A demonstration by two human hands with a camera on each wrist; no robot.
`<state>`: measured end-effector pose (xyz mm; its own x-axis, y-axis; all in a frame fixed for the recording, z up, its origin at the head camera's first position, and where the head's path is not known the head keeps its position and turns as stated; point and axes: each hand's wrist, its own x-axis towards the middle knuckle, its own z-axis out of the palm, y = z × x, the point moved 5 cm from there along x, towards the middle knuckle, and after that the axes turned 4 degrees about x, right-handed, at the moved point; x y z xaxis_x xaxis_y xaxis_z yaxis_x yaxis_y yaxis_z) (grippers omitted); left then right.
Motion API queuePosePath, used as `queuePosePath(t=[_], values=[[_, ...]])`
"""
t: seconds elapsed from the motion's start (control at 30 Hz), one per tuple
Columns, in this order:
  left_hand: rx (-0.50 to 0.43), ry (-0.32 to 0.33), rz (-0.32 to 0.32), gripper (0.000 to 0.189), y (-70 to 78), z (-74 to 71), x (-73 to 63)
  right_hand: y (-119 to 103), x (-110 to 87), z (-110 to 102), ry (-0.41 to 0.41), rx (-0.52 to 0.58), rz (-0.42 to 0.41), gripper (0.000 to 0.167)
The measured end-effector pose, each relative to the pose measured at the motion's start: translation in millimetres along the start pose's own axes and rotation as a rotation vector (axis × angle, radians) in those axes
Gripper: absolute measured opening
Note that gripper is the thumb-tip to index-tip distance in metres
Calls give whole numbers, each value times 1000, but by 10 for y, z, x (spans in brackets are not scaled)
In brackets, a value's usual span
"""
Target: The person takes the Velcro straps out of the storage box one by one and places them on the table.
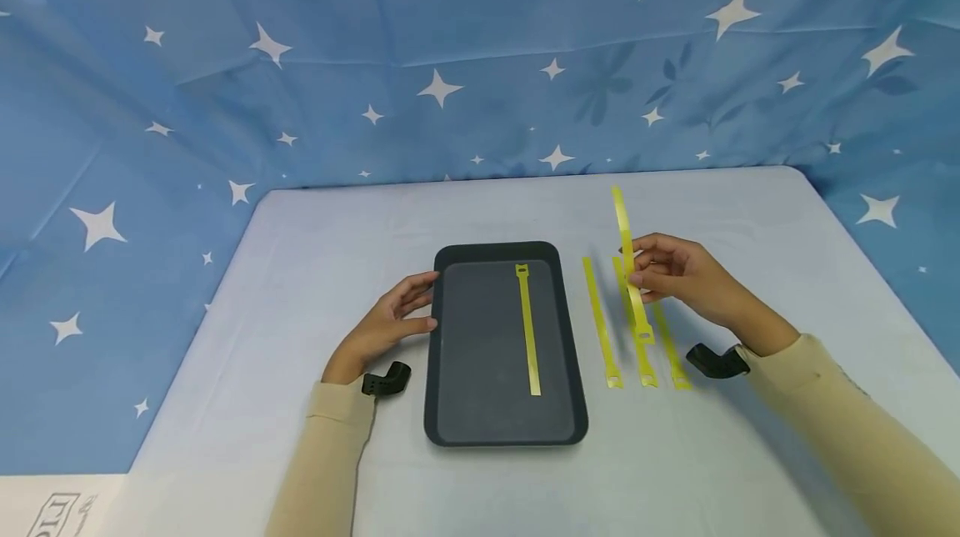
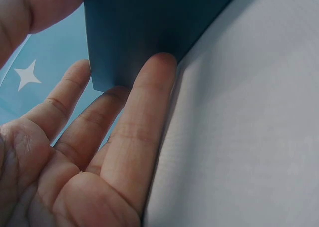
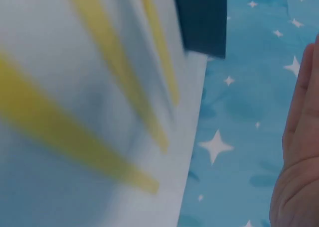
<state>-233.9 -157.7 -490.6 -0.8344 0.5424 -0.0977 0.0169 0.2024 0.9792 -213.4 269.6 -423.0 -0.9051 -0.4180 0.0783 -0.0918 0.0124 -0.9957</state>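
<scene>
Taking the dark grey tray [image 1: 476,353] as the clock's centre and the far side of the table as 12, I see the person's left hand [image 1: 386,320] at 9 o'clock. Its fingers are loosely extended, with tips touching the outside of the tray wall; it is not wrapped around anything. Over at about 2 to 3 o'clock, the right hand [image 1: 682,278] pinches a raised yellow slotted strap [image 1: 624,224] between thumb and fingers. That strap's plain tail points towards 11 and its slotted head towards 5.

Inside the tray, on the 3 o'clock side of its middle, lies another slotted strap [image 1: 528,337], head towards 12, tail near 6. Three more lie on the white-covered table [image 1: 360,228], at 3 o'clock from the tray: a near strap [image 1: 602,324] just beside it, a middle strap [image 1: 646,366] partly hidden behind the lifted one, and an outer strap [image 1: 670,349] below the right hand. All three have their heads towards 5 or 6. From the right wrist, the yellow strips look blurred.

Both wrists carry black bands below beige sleeves. At 12 hangs a blue star-patterned curtain [image 1: 480,62].
</scene>
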Motion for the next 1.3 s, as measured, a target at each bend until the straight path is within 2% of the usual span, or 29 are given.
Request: queuePosePath(t=[0.17,0.63,0.83,1.0,1.3], values=[[-6,5,9,77,-6,-10,-21,78,-103,-127,34,-44,49,38],[-23,4,37,77,-15,-6,-24,228,-402,-464,106,-157,118,44],[-2,12,27,77,-22,-5,-15,276,-493,-549,117,-190,141,44],[-19,6,34,77,-16,1,-9,317,-543,-607,125,-201,157,43],[2,6,40,77,-5,2,1,395,-615,-693,129,-210,228,37]])
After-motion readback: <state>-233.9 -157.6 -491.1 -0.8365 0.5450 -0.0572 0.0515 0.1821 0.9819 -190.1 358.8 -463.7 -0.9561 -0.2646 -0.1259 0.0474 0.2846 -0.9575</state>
